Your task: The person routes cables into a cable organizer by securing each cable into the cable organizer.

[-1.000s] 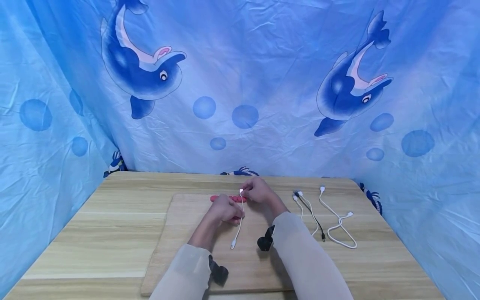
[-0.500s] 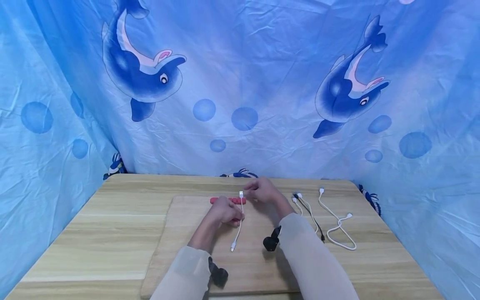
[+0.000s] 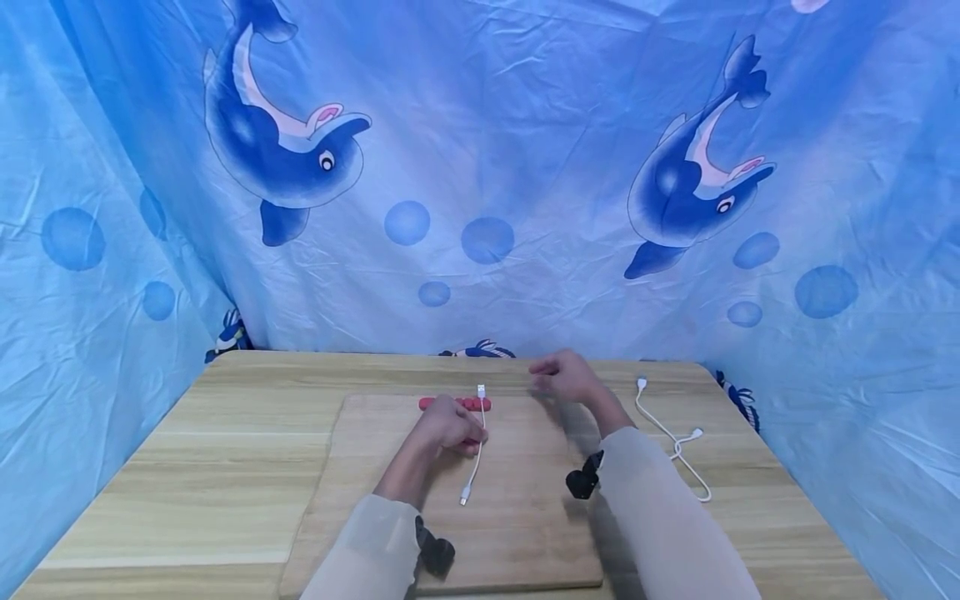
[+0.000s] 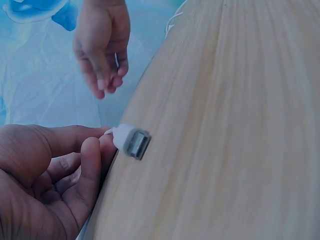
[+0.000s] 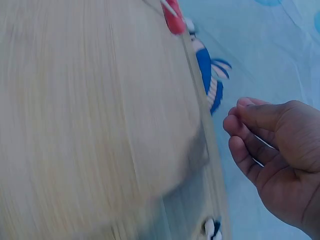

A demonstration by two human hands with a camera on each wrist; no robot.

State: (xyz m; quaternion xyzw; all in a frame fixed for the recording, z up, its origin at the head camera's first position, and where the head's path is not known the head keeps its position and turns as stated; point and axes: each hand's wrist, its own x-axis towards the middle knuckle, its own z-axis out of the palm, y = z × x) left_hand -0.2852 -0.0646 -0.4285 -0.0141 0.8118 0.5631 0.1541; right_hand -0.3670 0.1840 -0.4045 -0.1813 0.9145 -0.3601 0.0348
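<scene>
My left hand [image 3: 448,423] pinches a short white USB cable [image 3: 476,468] between thumb and finger over the wooden board. The cable's metal USB plug [image 4: 138,144] points away from the fingers in the left wrist view. Under its upper part lies a red cable holder strip [image 3: 474,405], partly covered by the left hand; the right wrist view catches one end of the red strip [image 5: 173,21]. My right hand [image 3: 566,377] hovers at the board's far right, fingers loosely bent, nothing between them [image 5: 280,150].
A longer white cable [image 3: 641,384] lies looped on the right of the table, partly behind my right sleeve. Black and white plug ends [image 5: 212,229] show at the bottom of the right wrist view. The board [image 3: 525,500] covers the table's middle; a blue dolphin curtain [image 3: 487,125] hangs behind.
My right hand has let go of the USB plug end and moved right, now covering the group of cables there. The left hand has stayed in place with the white cable.
</scene>
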